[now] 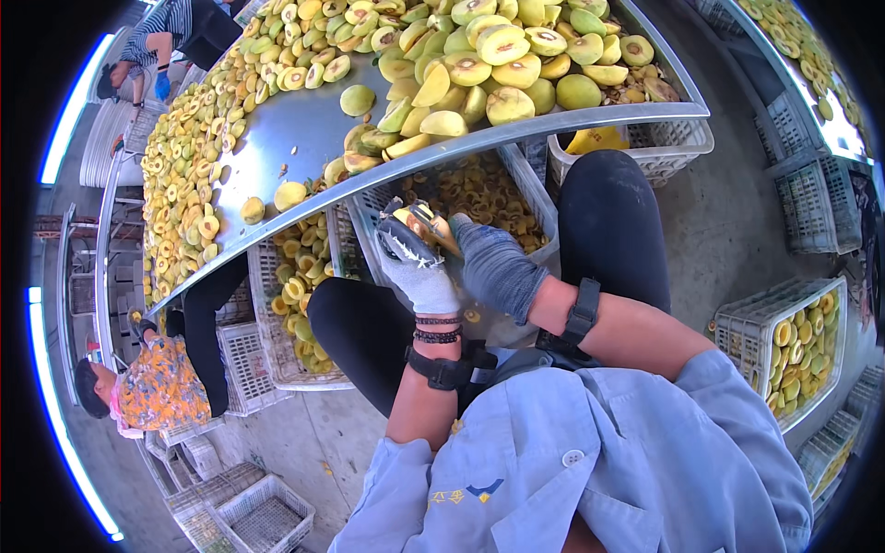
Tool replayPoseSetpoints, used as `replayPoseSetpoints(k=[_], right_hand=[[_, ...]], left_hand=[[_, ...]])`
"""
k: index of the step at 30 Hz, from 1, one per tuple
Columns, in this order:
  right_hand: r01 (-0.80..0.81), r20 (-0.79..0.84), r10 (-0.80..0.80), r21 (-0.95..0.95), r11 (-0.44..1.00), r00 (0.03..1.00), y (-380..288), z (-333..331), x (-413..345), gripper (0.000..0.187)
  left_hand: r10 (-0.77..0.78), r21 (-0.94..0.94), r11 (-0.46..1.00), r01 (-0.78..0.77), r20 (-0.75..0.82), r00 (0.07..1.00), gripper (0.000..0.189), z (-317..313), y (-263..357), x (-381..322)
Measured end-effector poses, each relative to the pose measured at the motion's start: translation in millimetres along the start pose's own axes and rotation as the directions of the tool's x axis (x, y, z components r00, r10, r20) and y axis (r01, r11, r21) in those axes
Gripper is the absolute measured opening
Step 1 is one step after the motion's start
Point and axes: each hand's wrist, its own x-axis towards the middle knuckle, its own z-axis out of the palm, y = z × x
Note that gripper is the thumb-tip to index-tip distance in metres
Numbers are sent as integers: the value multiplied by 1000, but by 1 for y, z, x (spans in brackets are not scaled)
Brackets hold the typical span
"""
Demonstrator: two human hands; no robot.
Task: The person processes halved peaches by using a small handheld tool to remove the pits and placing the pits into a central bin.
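Note:
My left hand, in a white glove with dark coated fingers, grips a yellow stone-fruit half, its cut face up. My right hand, in a grey knit glove, holds a small pitting tool against that fruit; the fingers hide much of it, so its exact form is unclear. Both hands are between my knees, above a plastic crate with brownish-yellow fruit scraps in it. Just beyond them runs the front rim of a metal table, heaped with halved yellow-green stone fruit.
A crate of fruit halves stands by my left knee. Another filled crate is on the floor at right. Beneath the table corner a white crate holds something yellow. Two people work along the table's left side.

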Motion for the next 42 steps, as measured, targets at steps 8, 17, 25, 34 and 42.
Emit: replayPoseSetpoints(k=[8, 17, 25, 34, 42], right_hand=[[94, 72, -92, -27, 995, 993, 13, 5, 5, 22], [133, 195, -127, -16, 991, 973, 15, 0, 7, 27], [35, 275, -44, 37, 999, 960, 15, 1, 10, 33], [-344, 534, -31, 587, 733, 845, 17, -4, 17, 38], [19, 230, -27, 36, 999, 973, 22, 9, 8, 37]], left_hand=[[-45, 82, 996, 47, -24, 999, 31, -2, 13, 0], [-104, 42, 994, 102, 37, 994, 36, -3, 30, -2], [12, 246, 969, -27, 65, 998, 35, -6, 14, 3], [-190, -253, 937, 241, 210, 959, 29, -9, 16, 3], [-313, -15, 937, 350, 412, 856, 21, -31, -16, 39]])
